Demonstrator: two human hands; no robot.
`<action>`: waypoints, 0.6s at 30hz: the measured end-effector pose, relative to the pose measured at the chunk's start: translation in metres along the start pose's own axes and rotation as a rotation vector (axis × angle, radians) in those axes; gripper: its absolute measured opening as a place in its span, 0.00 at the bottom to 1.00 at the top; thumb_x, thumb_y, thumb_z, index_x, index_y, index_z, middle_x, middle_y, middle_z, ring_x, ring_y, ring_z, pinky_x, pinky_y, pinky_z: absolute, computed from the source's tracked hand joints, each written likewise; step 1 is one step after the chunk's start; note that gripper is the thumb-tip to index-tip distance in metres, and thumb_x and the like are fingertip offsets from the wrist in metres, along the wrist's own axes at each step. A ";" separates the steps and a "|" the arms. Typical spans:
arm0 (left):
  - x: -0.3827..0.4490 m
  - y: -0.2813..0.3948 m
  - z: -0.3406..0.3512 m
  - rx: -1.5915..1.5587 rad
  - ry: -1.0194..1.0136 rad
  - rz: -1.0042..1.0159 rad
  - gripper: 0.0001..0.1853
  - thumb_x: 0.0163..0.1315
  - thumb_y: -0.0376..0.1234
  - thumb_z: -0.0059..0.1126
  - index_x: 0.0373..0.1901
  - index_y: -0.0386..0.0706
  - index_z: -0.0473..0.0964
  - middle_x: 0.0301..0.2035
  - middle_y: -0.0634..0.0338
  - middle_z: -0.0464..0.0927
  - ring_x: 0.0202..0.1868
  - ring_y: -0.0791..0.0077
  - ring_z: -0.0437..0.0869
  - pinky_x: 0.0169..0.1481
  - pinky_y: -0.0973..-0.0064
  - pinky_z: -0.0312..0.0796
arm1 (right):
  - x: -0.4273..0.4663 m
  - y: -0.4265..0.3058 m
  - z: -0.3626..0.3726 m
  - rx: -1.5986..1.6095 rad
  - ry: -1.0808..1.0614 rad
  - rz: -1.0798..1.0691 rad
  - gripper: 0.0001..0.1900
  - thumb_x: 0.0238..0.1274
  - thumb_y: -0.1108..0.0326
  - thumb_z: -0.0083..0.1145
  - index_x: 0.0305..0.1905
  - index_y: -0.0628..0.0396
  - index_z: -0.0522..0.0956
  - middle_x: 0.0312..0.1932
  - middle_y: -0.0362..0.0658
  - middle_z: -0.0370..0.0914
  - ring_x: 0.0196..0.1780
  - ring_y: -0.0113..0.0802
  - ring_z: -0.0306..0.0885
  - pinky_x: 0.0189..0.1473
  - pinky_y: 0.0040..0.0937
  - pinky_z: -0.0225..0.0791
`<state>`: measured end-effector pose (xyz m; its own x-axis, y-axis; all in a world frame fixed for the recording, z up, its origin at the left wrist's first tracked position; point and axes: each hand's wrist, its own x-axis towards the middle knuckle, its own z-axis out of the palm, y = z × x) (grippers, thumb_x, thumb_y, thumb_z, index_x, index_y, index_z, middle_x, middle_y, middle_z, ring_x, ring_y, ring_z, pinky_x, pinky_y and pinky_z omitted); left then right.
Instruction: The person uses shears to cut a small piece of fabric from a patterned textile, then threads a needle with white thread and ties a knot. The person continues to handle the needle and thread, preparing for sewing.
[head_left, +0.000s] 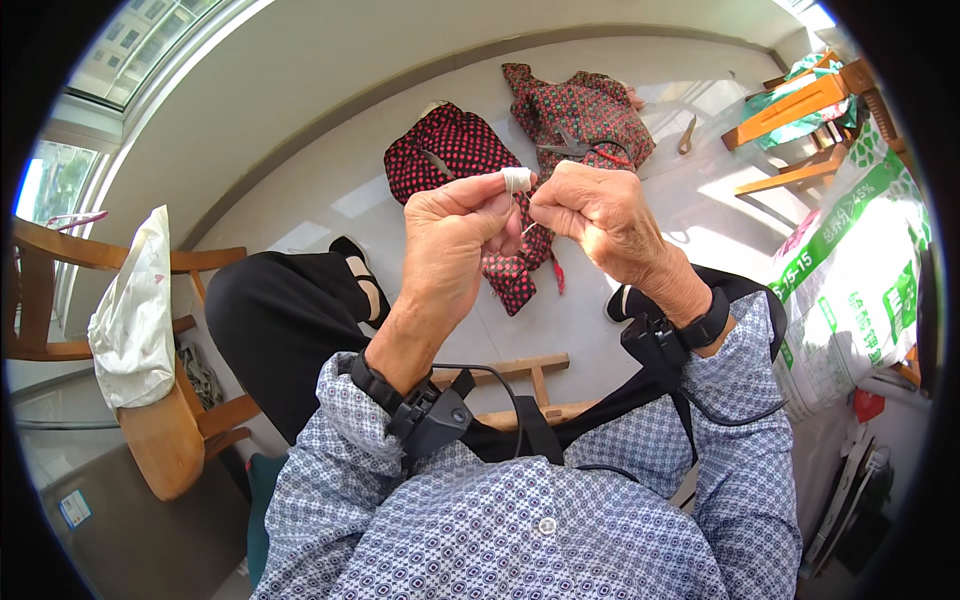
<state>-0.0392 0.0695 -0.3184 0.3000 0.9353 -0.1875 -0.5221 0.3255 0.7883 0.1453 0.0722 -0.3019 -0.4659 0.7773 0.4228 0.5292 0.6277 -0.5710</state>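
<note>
My left hand is raised before me with white tape or cloth wrapped around the index fingertip. A thin thread runs down from the wrap, and the fingers are pinched together. Close on its right, my right hand has its fingers closed near the left fingertips; a short pale strand shows between the hands. What exactly the fingers grip is too small to tell. Beyond them on the floor lie a black cloth with red dots and a patterned cloth piece with scissors on it.
A wooden chair holding a white bag stands at the left. At the right are a large printed sack and wooden chairs. A strap-like strip lies on the floor. A wooden frame is between my legs.
</note>
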 end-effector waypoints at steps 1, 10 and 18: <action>0.000 -0.001 0.000 0.039 0.005 -0.007 0.09 0.64 0.20 0.53 0.42 0.29 0.81 0.20 0.59 0.77 0.20 0.81 0.71 0.25 0.81 0.65 | 0.001 0.000 -0.002 -0.045 0.004 -0.015 0.05 0.55 0.68 0.63 0.32 0.56 0.79 0.28 0.43 0.75 0.31 0.41 0.76 0.30 0.34 0.70; -0.002 -0.004 -0.001 0.190 -0.101 -0.106 0.10 0.61 0.17 0.54 0.42 0.30 0.80 0.24 0.57 0.75 0.23 0.75 0.72 0.27 0.75 0.63 | 0.002 0.007 -0.015 -0.150 0.020 -0.031 0.07 0.58 0.64 0.61 0.32 0.55 0.79 0.28 0.42 0.77 0.32 0.40 0.78 0.32 0.35 0.72; -0.004 -0.002 0.002 0.163 -0.090 -0.155 0.10 0.60 0.17 0.56 0.42 0.32 0.81 0.26 0.51 0.80 0.23 0.73 0.74 0.26 0.74 0.65 | 0.004 0.010 -0.018 0.000 0.057 0.078 0.06 0.59 0.67 0.60 0.34 0.59 0.80 0.29 0.46 0.79 0.33 0.43 0.79 0.34 0.34 0.72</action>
<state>-0.0379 0.0646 -0.3175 0.4404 0.8573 -0.2667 -0.3306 0.4311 0.8396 0.1620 0.0822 -0.2932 -0.3819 0.8251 0.4164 0.5620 0.5650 -0.6041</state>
